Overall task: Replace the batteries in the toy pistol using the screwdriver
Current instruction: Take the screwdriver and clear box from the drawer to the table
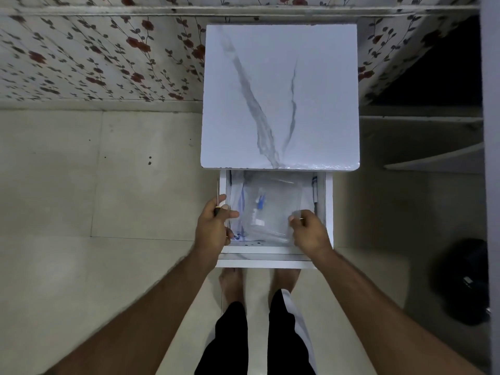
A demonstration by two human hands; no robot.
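Left hand (213,226) grips the thin metal-shafted, dark-handled screwdriver (217,197) at the open white drawer (273,250); our right hand (308,230) pinches a clear plastic pouch (267,209) inside it; we judge we are gathering supplies, perhaps batteries; the toy pistol is not in view; no writing is legible.

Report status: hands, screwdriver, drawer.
Left hand grips screwdriver, shaft up. Right hand pinches clear bag in open drawer. No pistol or batteries seen. Nothing blocking.
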